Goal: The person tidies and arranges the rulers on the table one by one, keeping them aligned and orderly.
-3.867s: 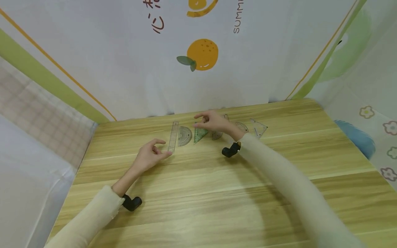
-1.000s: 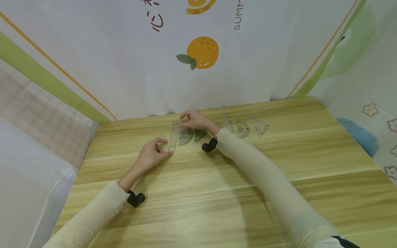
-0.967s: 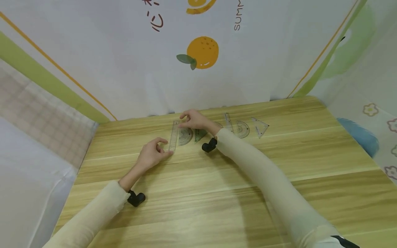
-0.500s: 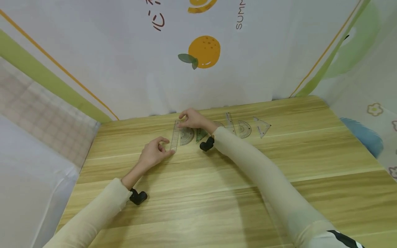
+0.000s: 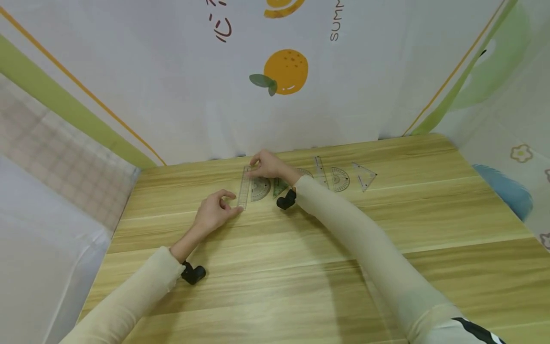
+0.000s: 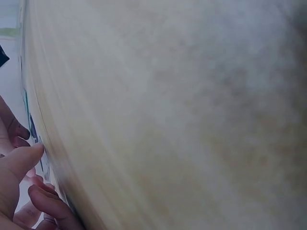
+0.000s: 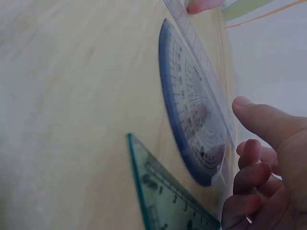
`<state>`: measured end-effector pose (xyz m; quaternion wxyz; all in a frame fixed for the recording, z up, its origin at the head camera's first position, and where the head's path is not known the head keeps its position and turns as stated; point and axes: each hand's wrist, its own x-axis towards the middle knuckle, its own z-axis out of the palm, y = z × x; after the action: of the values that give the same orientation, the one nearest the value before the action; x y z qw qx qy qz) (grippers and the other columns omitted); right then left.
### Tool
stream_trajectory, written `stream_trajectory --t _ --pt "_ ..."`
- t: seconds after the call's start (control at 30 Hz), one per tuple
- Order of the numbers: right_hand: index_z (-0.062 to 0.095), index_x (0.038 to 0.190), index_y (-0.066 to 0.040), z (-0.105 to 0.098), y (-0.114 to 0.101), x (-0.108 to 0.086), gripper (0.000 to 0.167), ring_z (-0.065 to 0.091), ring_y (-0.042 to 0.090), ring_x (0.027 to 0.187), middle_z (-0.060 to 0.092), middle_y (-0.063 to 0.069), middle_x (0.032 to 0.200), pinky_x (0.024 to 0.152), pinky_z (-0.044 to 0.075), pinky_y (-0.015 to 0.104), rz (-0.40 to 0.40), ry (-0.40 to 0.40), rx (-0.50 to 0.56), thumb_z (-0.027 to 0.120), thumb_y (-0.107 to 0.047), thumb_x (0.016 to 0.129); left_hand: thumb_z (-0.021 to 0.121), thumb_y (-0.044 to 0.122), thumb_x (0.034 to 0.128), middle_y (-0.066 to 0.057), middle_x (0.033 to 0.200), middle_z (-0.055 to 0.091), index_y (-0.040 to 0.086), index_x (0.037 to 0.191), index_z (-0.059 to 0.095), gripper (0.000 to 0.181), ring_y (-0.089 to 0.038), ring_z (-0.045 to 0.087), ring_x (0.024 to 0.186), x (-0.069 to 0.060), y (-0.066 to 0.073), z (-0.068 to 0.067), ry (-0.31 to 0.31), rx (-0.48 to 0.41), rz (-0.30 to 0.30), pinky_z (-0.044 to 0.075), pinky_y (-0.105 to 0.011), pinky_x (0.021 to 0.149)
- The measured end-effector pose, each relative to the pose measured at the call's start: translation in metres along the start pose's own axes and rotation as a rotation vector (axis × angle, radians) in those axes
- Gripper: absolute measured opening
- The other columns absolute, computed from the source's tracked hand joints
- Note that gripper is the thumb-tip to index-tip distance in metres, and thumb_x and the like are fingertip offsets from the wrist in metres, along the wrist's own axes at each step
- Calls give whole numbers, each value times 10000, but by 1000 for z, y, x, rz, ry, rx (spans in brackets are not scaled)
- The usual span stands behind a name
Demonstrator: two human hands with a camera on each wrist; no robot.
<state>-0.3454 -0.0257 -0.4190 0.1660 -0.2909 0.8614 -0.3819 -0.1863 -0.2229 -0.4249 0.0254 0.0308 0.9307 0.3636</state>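
Note:
A clear straight ruler (image 5: 243,188) lies at the left end of a row of drawing tools on the wooden table. My left hand (image 5: 213,210) is at its near end, with the thumb tip touching it and the index finger held apart. At the far end is my right hand (image 5: 268,165), its thumb close to the ruler's right edge and its fingers loosely bent. Whether the right thumb touches the ruler, I cannot tell. Beside the ruler lies a protractor (image 7: 184,110), then a green set square (image 7: 165,191), partly covered by my right wrist and its camera.
Further right lie another protractor (image 5: 305,173) partly behind my right forearm, a second clear ruler (image 5: 320,169), a further protractor (image 5: 341,179) and a clear set square (image 5: 365,177). A white printed cloth (image 5: 343,105) hangs behind the table's far edge.
Since the earliest frame, my right hand has moved left from above the green set square to the ruler's far end. My left hand stays at the near end. Over the last second the hands barely move.

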Motion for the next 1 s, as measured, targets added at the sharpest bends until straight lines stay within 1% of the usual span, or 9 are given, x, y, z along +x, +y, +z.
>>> stream_trajectory --t 0.17,0.23,0.4,0.53,0.67,0.7,0.83,0.93,1.0 --pt "612 1297 68 0 1 1 507 445 107 568 576 32 668 592 409 262 4 1 -11 770 -249 935 805 258 894 -25 732 644 24 1232 658 436 -163 543 559 -1 1 1 4 11 -14 410 -310 519" --pt "609 1304 64 0 1 1 521 480 124 617 623 61 743 626 428 271 12 7 -27 775 -261 931 802 261 895 -16 726 642 24 1231 658 436 -162 542 554 -1 1 2 8 19 -7 406 -307 509" --pt "603 1321 55 0 -1 2 552 572 176 828 682 118 1040 791 483 316 31 12 -71 778 -288 925 810 265 889 -14 718 638 28 1230 658 443 -159 538 554 -1 1 2 11 23 -9 400 -303 506" --pt "598 1334 55 0 -4 2 552 600 233 990 654 169 1228 899 485 358 35 5 -93 771 -283 933 811 261 890 -22 727 640 27 1239 652 449 -160 540 567 0 1 2 -1 20 -16 402 -312 519" --pt "589 1351 53 2 -5 4 558 593 254 1110 589 175 1364 958 472 361 31 -4 -127 764 -282 940 807 263 894 -24 737 642 30 1245 647 451 -164 544 576 0 1 2 -10 21 -23 404 -317 525" --pt "585 1356 53 3 -5 5 564 589 250 1129 582 173 1379 971 466 356 32 -7 -135 763 -285 941 807 266 894 -23 737 642 32 1245 647 451 -164 545 578 0 1 2 -11 22 -25 405 -318 528" --pt "568 1378 52 5 -5 7 586 599 256 1087 573 173 1396 967 468 349 46 -16 -144 763 -290 942 809 271 890 -16 733 640 37 1239 650 449 -161 543 579 0 1 3 -10 25 -25 407 -319 536" --pt "556 1399 38 6 -6 7 599 589 266 1137 555 163 1421 967 469 364 49 -24 -148 757 -301 947 808 266 892 -15 726 636 34 1239 650 446 -166 542 567 1 0 3 -6 25 -13 408 -321 527" --pt "554 1410 20 6 -6 7 602 557 266 1215 532 150 1450 981 462 370 47 -28 -156 751 -314 950 806 261 895 -18 722 633 30 1240 650 444 -172 540 558 1 0 3 -5 23 -4 408 -323 519"
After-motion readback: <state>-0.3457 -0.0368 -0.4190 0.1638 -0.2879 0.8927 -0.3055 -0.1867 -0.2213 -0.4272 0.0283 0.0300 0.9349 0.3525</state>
